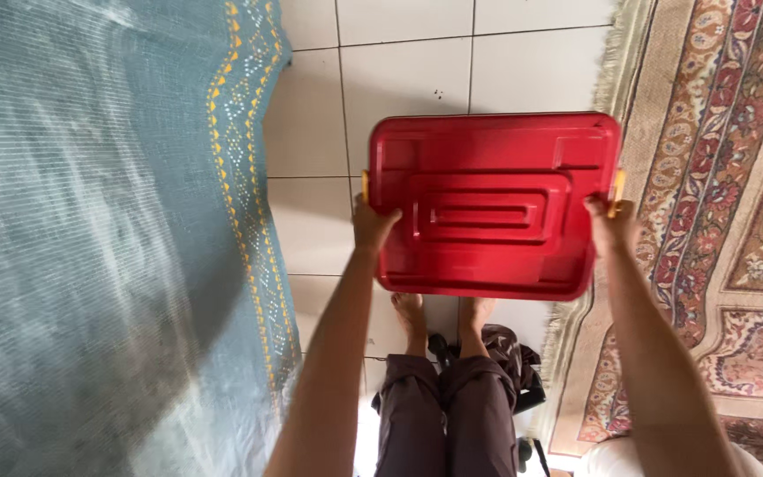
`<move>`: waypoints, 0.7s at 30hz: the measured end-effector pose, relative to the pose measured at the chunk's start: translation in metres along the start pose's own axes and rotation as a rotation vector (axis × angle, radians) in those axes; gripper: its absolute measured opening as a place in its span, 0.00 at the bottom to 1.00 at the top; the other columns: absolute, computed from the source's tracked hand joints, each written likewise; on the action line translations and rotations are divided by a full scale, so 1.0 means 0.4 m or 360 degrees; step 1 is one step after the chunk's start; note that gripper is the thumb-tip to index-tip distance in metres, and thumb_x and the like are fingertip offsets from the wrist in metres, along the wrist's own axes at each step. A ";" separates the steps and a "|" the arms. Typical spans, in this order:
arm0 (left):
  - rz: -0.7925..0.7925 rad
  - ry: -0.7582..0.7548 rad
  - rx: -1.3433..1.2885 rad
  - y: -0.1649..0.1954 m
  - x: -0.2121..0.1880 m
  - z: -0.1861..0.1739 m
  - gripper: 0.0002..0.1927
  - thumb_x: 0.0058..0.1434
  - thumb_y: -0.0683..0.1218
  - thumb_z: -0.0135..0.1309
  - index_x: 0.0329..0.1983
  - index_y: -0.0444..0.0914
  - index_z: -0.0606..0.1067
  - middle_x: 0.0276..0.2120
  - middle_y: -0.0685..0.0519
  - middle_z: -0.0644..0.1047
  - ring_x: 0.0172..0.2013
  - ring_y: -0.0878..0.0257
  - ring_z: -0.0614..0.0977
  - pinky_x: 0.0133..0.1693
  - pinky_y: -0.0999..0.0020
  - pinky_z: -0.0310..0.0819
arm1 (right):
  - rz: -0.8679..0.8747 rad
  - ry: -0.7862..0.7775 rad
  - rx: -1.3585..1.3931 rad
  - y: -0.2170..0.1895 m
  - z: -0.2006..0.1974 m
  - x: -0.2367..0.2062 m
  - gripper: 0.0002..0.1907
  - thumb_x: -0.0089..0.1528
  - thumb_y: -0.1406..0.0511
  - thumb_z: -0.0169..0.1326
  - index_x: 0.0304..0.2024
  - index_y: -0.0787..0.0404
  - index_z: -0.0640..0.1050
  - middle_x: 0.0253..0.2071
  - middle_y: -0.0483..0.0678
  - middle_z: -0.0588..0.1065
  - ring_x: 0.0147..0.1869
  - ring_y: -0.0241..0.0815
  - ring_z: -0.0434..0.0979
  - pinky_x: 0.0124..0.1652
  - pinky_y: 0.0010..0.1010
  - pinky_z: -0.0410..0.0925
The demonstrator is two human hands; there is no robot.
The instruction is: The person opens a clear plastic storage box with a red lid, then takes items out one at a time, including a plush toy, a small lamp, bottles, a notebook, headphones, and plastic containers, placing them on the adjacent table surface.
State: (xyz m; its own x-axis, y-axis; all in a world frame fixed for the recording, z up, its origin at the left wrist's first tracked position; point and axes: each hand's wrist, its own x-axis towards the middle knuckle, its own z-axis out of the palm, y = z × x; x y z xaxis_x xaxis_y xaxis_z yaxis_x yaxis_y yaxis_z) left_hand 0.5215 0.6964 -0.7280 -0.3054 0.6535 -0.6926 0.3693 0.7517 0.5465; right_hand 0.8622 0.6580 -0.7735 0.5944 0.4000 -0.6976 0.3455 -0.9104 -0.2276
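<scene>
A red plastic storage box [491, 205] with a ribbed lid and yellow side clips hangs in the air above the white tiled floor [404, 79]. My left hand [371, 225] grips its left side by the clip. My right hand [609, 223] grips its right side by the other clip. Both arms reach forward from the bottom of the view. Below the box I see my legs in dark trousers [448, 415] and my bare feet [441, 314] on the tiles.
A teal bedspread [99, 247] with a yellow patterned border fills the left side. A patterned rug [726, 221] with a fringe lies on the right. A dark bag or cloth [514, 353] sits by my feet.
</scene>
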 end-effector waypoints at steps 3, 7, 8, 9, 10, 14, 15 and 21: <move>0.0105 0.0221 0.0198 0.018 -0.039 0.023 0.49 0.47 0.38 0.64 0.72 0.32 0.53 0.65 0.36 0.64 0.62 0.41 0.69 0.63 0.54 0.70 | -0.0163 0.0208 -0.0036 -0.007 -0.001 0.000 0.33 0.62 0.48 0.65 0.56 0.64 0.71 0.53 0.61 0.75 0.53 0.57 0.76 0.53 0.50 0.70; 0.0561 0.0474 0.0570 0.027 -0.135 0.051 0.51 0.49 0.34 0.62 0.75 0.33 0.51 0.70 0.34 0.50 0.69 0.35 0.54 0.65 0.43 0.60 | -0.0223 0.0177 -0.0129 -0.020 0.024 -0.032 0.40 0.59 0.50 0.67 0.61 0.67 0.66 0.57 0.66 0.72 0.61 0.65 0.71 0.56 0.54 0.66; 0.0571 0.0384 0.0636 0.020 -0.160 0.059 0.48 0.50 0.34 0.61 0.74 0.35 0.53 0.69 0.34 0.50 0.68 0.34 0.53 0.62 0.44 0.62 | -0.0219 0.0136 -0.0085 -0.028 0.037 -0.044 0.42 0.59 0.51 0.68 0.63 0.68 0.63 0.58 0.67 0.70 0.61 0.65 0.71 0.56 0.53 0.66; 0.0667 0.0283 0.0642 0.014 -0.180 0.074 0.37 0.53 0.34 0.58 0.66 0.34 0.58 0.69 0.32 0.53 0.69 0.34 0.56 0.61 0.47 0.66 | -0.0210 0.0098 -0.0048 -0.034 0.044 -0.056 0.44 0.60 0.52 0.68 0.65 0.69 0.61 0.59 0.68 0.68 0.61 0.65 0.70 0.56 0.52 0.66; 0.0759 0.0182 0.0648 0.002 -0.196 0.082 0.27 0.57 0.34 0.56 0.59 0.32 0.63 0.68 0.31 0.56 0.69 0.35 0.58 0.61 0.50 0.71 | -0.0121 -0.0005 0.0015 -0.040 0.059 -0.069 0.44 0.60 0.53 0.67 0.66 0.68 0.61 0.58 0.68 0.71 0.60 0.66 0.72 0.55 0.52 0.68; 0.1015 -0.0498 0.0511 -0.061 -0.253 0.110 0.21 0.57 0.31 0.50 0.54 0.36 0.73 0.53 0.39 0.75 0.56 0.45 0.76 0.45 0.62 0.81 | -0.0371 -0.0093 0.0139 -0.077 0.133 -0.119 0.45 0.60 0.57 0.70 0.65 0.74 0.57 0.55 0.68 0.71 0.56 0.63 0.74 0.48 0.44 0.72; 0.1001 -0.0533 0.0467 -0.075 -0.263 0.113 0.19 0.59 0.32 0.50 0.53 0.37 0.74 0.51 0.42 0.77 0.54 0.48 0.78 0.47 0.61 0.81 | -0.0585 -0.0042 0.0139 -0.087 0.154 -0.134 0.47 0.59 0.59 0.73 0.63 0.76 0.56 0.55 0.67 0.69 0.55 0.60 0.74 0.46 0.40 0.72; 0.0947 -0.0332 0.0452 -0.099 -0.248 0.068 0.15 0.60 0.36 0.53 0.50 0.39 0.74 0.44 0.46 0.81 0.48 0.50 0.83 0.52 0.56 0.78 | -0.0701 -0.0128 0.0165 -0.187 0.289 -0.234 0.35 0.53 0.63 0.71 0.54 0.74 0.67 0.46 0.65 0.79 0.49 0.56 0.81 0.47 0.44 0.76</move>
State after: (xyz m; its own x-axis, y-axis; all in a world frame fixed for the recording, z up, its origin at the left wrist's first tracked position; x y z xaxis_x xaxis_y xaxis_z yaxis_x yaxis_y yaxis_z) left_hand 0.5609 0.5993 -0.6938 0.1853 0.8953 -0.4051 0.6459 0.1997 0.7368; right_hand 0.6967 0.6764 -0.7696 0.3477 0.7454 -0.5687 0.4758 -0.6629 -0.5780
